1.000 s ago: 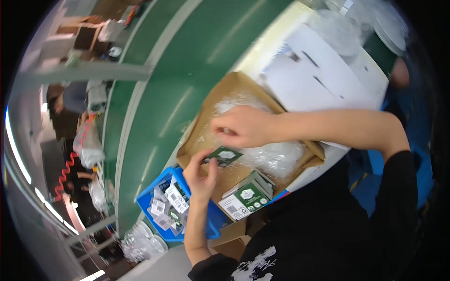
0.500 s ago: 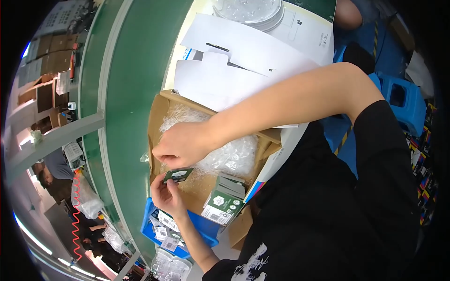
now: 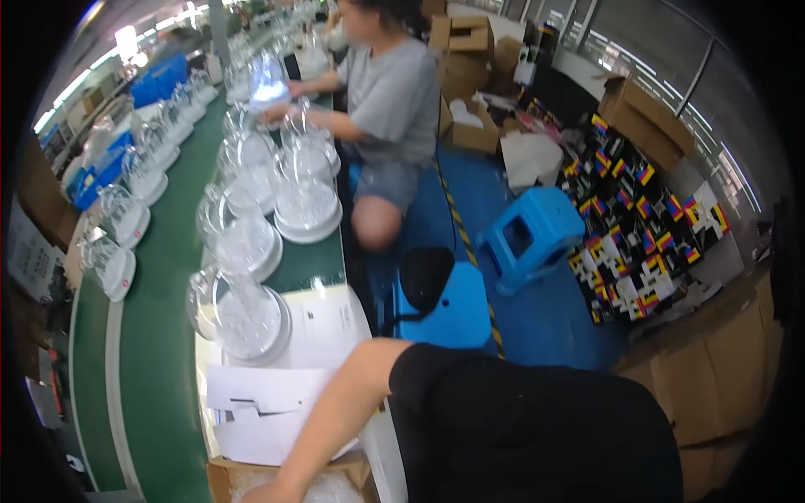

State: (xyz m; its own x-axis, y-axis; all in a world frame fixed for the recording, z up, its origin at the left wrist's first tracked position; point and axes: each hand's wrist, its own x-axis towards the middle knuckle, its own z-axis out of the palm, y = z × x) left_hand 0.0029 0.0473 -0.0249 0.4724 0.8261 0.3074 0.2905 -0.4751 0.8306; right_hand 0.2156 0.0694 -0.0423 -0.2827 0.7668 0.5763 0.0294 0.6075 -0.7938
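Observation:
My right forearm reaches down and left across the lower part of the view. Only a blurred bit of my right hand shows at the bottom edge, over an open cardboard box; its fingers are cut off, so any hold is hidden. Crumpled clear plastic lies in that box. Just beyond it, white die-cut card sheets rest on the bench. Past these stands a round white base with a clear plastic part on top. My left hand is out of view.
Several similar clear-topped white bases line the green bench. A co-worker sits farther along, hands at a lit one. Blue stools, stacked colourful boxes and brown cartons are at right.
The view has swung up and right, along the bench toward the co-worker. My left hand with its small green card, and the blue bin, have left the picture; my right hand sits at the bottom edge.

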